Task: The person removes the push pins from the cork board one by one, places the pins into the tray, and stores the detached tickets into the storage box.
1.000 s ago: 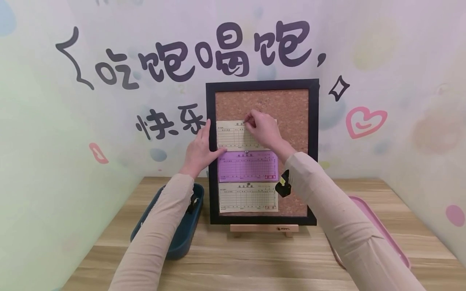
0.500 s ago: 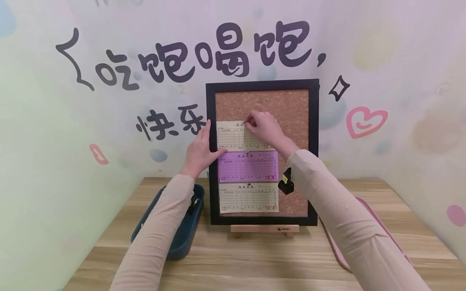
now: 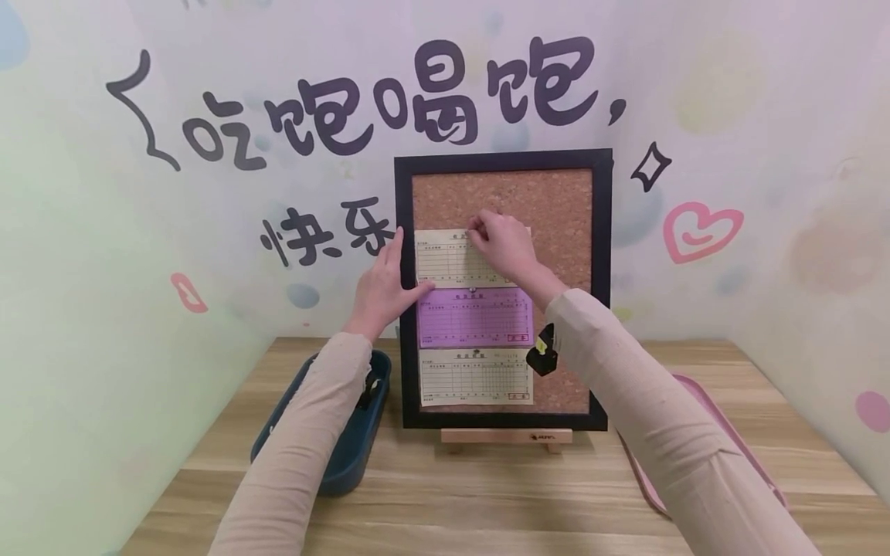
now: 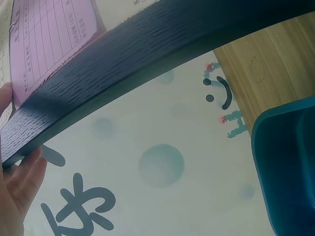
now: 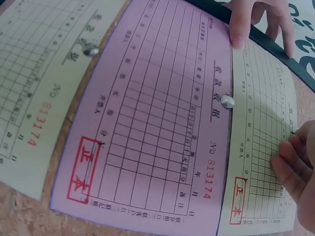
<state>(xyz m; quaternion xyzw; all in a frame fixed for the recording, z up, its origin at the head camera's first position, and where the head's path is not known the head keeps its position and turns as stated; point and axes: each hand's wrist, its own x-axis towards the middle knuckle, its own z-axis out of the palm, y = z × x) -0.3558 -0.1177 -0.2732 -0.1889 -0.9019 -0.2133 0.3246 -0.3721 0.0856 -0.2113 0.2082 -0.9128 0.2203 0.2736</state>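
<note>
A black-framed corkboard (image 3: 501, 193) stands upright, bearing three receipt slips in a column: a pale yellow top slip (image 3: 441, 259), a purple slip (image 3: 480, 320) and a pale yellow bottom slip (image 3: 480, 378). My left hand (image 3: 381, 289) grips the frame's left side, thumb in front and fingers behind, as the left wrist view shows. At the top slip's upper edge, my right hand (image 3: 506, 243) pinches a thumbtack, mostly hidden by the fingertips. In the right wrist view, silver thumbtacks fix the purple slip (image 5: 227, 101) and the bottom slip (image 5: 91, 49) at their upper edges.
A small wooden easel (image 3: 507, 436) supports the board on the wood-grain table (image 3: 487, 502). To the left is a blue tray (image 3: 341, 471), partly under my left sleeve. A pink tray (image 3: 747, 452) lies at right beneath my right sleeve. The lettered wall stands behind.
Both hands keep their places on the board and the top slip. The right wrist and forearm shift slightly; the view itself moves a little.
</note>
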